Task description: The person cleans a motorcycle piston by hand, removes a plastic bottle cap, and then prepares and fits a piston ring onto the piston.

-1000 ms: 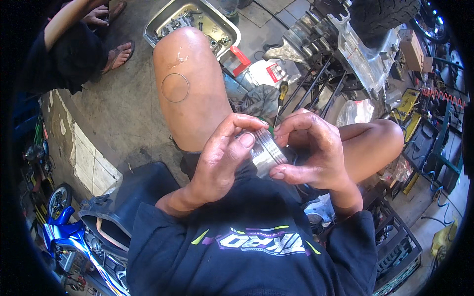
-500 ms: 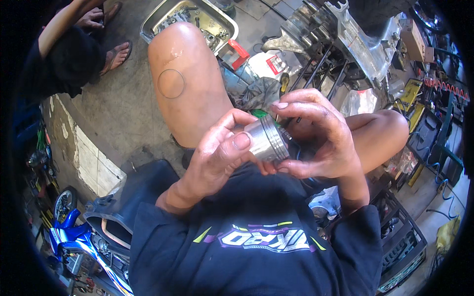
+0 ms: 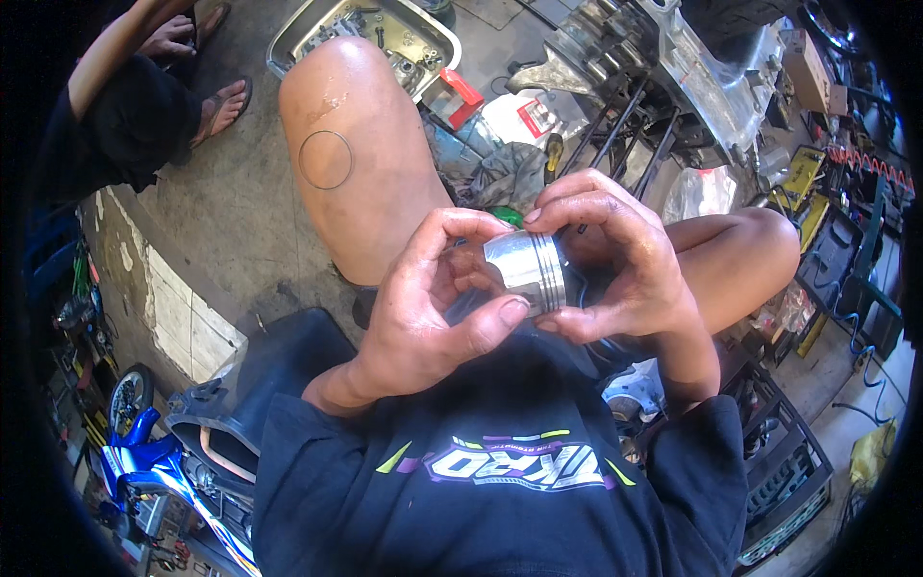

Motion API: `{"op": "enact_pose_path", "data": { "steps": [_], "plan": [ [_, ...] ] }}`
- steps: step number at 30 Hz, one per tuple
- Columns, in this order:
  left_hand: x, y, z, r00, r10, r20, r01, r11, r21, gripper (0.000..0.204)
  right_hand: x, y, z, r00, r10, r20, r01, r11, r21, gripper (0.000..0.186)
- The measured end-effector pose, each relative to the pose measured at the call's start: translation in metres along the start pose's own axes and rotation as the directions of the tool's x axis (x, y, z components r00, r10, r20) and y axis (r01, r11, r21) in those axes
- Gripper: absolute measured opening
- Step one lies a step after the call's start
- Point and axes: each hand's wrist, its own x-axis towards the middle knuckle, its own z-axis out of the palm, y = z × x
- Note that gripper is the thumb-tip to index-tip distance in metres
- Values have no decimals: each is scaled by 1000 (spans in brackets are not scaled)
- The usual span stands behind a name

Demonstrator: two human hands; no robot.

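A silvery piston lies on its side between my hands in front of my chest, its ring grooves toward the right. My left hand grips the skirt end, thumb along the lower side and fingers over the top. The fingers and thumb of my right hand curve around the grooved end, with the fingertips touching its top and bottom edges. Whether a ring sits in the grooves I cannot make out. A thin metal piston ring rests on my bare left thigh.
Ahead, a metal tray holds small engine parts. A large engine casing stands at the far right, with a screwdriver and a grey rag nearer. Another person's foot is at the far left. A black crate stands at the right.
My right fingers have come down onto the piston's grooved end. The left thumb has slid lower on the skirt, and the piston has turned slightly. The ring stays on my thigh.
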Motion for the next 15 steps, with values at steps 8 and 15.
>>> {"op": "enact_pose_path", "data": {
  "steps": [8,15],
  "plan": [
    [1,-5,-2,995,97,30,-99,992,76,53,0,-6,-3,1000,-18,23,20,994,-105,58],
    [0,-6,-2,993,111,48,-115,989,89,54,0,-8,-4,998,-37,42,42,990,-132,57]
  ]
}}
